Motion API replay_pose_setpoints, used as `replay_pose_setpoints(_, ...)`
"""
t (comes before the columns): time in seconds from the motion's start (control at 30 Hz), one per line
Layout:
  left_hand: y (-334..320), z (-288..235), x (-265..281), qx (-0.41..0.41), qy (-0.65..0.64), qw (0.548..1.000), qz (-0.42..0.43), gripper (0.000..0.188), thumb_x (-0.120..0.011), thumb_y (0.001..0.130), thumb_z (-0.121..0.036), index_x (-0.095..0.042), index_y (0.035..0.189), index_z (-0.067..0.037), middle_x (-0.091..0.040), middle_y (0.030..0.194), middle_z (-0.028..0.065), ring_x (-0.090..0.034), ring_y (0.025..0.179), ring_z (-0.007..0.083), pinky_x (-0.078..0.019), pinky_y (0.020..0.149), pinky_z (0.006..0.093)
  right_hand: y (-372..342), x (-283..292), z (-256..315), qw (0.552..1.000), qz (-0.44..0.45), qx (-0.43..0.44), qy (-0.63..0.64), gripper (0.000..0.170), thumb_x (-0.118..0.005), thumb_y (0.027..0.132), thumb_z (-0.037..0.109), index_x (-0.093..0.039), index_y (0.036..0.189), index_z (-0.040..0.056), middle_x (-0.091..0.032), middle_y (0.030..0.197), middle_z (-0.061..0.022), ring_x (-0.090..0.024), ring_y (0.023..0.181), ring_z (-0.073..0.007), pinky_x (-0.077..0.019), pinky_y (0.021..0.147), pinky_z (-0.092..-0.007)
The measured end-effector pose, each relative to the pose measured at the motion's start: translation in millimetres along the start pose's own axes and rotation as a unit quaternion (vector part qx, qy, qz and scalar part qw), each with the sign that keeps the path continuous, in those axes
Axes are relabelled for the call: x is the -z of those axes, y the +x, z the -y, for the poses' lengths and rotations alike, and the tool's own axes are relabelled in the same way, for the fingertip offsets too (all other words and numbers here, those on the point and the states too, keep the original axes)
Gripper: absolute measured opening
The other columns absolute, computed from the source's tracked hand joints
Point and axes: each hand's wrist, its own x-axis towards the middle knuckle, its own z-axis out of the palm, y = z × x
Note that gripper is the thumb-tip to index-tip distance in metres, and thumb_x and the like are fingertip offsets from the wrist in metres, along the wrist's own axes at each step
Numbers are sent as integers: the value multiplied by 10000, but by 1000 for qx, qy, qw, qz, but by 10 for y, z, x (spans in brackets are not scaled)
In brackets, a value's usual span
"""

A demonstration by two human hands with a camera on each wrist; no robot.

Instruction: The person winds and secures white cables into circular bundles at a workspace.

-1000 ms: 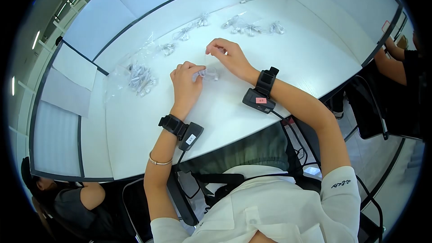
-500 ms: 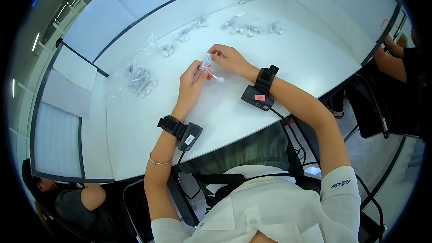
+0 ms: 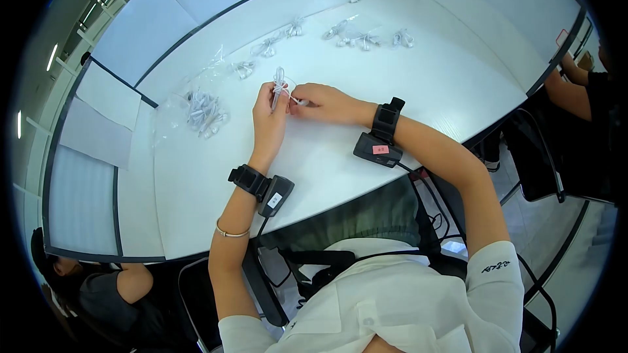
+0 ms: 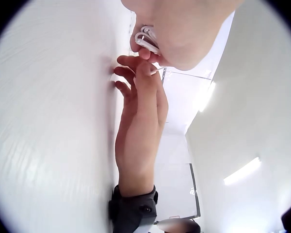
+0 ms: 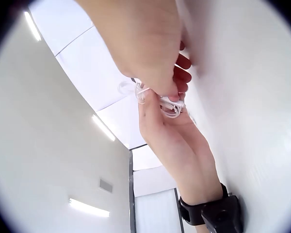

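Observation:
A coiled bundle of white cable stands up between the fingers and thumb of my left hand. My right hand meets it from the right and pinches a loose end of the cable beside the bundle. In the left wrist view, my right hand holds a thin white end, while cable loops show at the fingers of my left hand. Loops of the cable lie across my left hand in the right wrist view, with my right hand over them.
On the white table, a pile of white cables lies by clear plastic at the left. Several smaller cable bundles are spread toward the back, one at the right. Low partition walls surround the table; people sit beyond both sides.
The bundle has moved left and now stands more upright in my left hand. My right hand has come down and left, from above the bundle to its loose end.

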Motion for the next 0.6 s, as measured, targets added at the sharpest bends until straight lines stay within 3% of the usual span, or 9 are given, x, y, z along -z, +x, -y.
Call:
replay_pose_setpoints(0.07,7,12,22,4,17,1000,2,194,-497,911,-136,-510,1021,24,-489,767,8,-430,657,66,-366,603,200,5,53,54,991,-2,-94,96,252,-499,906,274,-536,925,26,-581,731,-54,-522,656,-145,-434,652,-280)
replay_pose_setpoints(0.17,15,5,34,16,34,999,-6,218,-516,906,-169,-471,1018,12,-510,810,33,-445,659,80,-382,601,217,8,99,120,979,-56,-132,145,234,-500,908,258,-535,924,27,-540,661,-45,-458,579,-118,-400,580,-263)
replay_pose_setpoints(0.37,1,12,15,19,-14,999,-42,191,-500,901,-145,-393,1005,-25,-506,840,49,-448,650,81,-369,577,218,23,118,101,979,-128,-120,100,211,-514,905,246,-531,928,37,-487,622,-34,-373,542,-97,-300,500,-271)
replay_pose_setpoints(0.6,2,-90,-6,31,-18,999,1,159,-499,898,-109,-399,994,-32,-541,826,66,-471,603,78,-372,525,210,13,134,177,983,-91,-112,112,183,-512,907,229,-516,950,51,-506,559,-14,-399,481,-84,-315,466,-250)
